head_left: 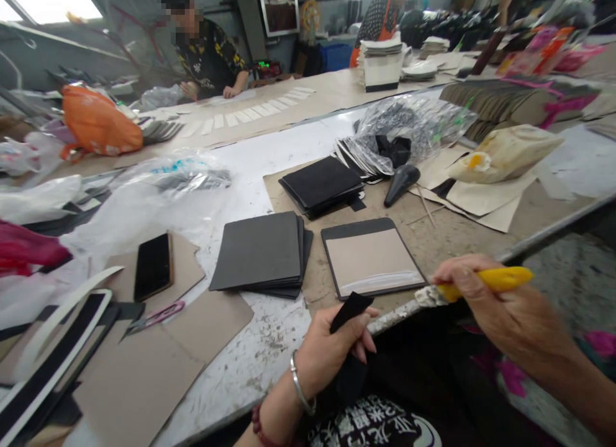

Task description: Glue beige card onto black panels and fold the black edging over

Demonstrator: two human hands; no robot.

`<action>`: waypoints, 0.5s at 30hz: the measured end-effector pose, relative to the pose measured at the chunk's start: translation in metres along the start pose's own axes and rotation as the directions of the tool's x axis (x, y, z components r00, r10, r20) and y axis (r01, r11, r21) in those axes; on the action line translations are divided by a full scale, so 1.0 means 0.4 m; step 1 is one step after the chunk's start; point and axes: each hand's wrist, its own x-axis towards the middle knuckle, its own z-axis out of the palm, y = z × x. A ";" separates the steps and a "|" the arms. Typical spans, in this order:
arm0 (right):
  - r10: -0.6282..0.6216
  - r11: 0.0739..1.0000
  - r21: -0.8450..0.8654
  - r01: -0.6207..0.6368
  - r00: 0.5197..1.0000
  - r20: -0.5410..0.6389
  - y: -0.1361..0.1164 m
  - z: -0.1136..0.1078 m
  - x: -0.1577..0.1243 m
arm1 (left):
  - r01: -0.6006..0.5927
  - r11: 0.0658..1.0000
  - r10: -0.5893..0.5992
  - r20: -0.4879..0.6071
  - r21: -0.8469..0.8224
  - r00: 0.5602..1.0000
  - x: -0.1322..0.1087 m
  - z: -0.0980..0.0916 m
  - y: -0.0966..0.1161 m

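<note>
The left hand (325, 354) grasps a narrow black strip (350, 310) pointing away and rightward, while the right hand (495, 312) clasps a yellow-handled brush (505, 279) by the near edge of the tabletop (274, 338), its long axis nearly sideways, whitish bristles pointing left. Just beyond lies a beige, black-bordered panel (370, 254) with a white streak, beside a stack of dark grey sheets (260, 251); behind these, a stack of black sheets (322, 181), a dark cone-shaped tool (402, 184) and crumpled clear plastic (423, 120) crowd the tabletop.
</note>
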 end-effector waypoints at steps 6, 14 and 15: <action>-0.018 0.925 0.343 -0.161 0.885 0.465 -0.054 0.075 -0.011 | 0.097 0.992 -0.082 0.186 -0.074 0.979 -0.001 0.036 0.014; 0.095 0.935 0.280 -0.218 0.915 0.393 -0.046 0.079 -0.030 | 0.100 0.973 -0.067 0.159 -0.209 0.985 0.005 0.053 -0.021; 0.133 0.923 0.285 -0.259 0.910 0.394 -0.040 0.076 -0.032 | 0.105 0.972 -0.072 0.156 -0.212 0.985 0.005 0.054 -0.025</action>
